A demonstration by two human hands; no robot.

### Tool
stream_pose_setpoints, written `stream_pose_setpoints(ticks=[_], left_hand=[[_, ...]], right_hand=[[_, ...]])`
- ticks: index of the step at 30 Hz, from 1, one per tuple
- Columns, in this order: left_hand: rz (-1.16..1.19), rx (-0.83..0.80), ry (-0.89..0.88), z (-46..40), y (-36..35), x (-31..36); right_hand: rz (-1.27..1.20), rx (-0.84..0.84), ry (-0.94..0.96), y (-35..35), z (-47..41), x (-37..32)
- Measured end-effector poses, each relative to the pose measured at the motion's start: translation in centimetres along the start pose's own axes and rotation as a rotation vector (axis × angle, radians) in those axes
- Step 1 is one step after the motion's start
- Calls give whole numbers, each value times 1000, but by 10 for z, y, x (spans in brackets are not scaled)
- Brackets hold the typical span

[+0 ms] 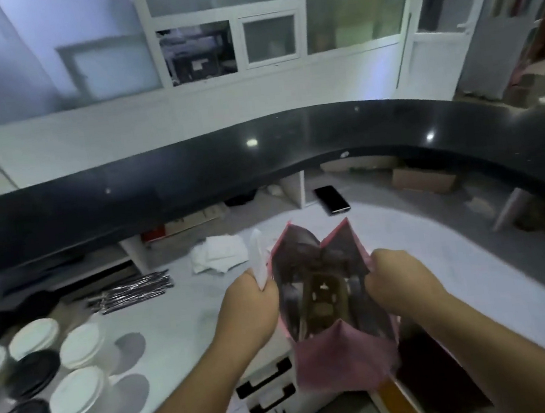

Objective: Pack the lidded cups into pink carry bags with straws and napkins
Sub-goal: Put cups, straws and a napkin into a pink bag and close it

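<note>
Here, a long curved black stone counter ledge [290, 142] runs across the far side, above a pale grey worktop [441, 254], with white-framed windows beyond. At near centre, past the worktop's near edge, a pink paper carry bag [342, 352] is held open, its dark inside showing a brownish shape too blurred to identify. The left hand [247, 307] pinches the bag's left rim together with a white napkin [257, 256]; the right hand [398, 281] grips the right rim. At near left stand nine lidded cups [81, 394], five white-lidded and four black-lidded, one bundle of dark wrapped straws [134, 290], one crumpled napkin pile [218, 254], and farther right one black phone [332, 199].
</note>
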State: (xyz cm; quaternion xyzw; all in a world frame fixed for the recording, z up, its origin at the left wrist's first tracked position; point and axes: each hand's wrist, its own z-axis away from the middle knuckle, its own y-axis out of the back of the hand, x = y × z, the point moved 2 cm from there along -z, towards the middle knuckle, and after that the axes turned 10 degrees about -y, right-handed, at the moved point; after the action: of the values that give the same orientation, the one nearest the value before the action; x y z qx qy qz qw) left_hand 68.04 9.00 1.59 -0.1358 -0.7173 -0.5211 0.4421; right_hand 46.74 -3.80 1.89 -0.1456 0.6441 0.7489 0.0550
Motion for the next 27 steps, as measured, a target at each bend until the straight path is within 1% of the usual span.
stream_pose_setpoints(ticks=[6, 12, 19, 23, 27], left_hand=[[-22, 142, 117, 12, 73, -67], [-68, 213, 238, 15, 116, -108], [-87, 282, 328, 6, 144, -131], [-65, 325, 380, 0, 153, -133], [-60, 323, 431, -4, 154, -145]], right_hand=[[-31, -82, 144, -41, -1, -99], [53, -179, 284, -77, -9, -173], [34, -253, 430, -95, -27, -227], [0, -293, 483, -107, -39, -248], [13, -337, 502, -118, -43, -262]])
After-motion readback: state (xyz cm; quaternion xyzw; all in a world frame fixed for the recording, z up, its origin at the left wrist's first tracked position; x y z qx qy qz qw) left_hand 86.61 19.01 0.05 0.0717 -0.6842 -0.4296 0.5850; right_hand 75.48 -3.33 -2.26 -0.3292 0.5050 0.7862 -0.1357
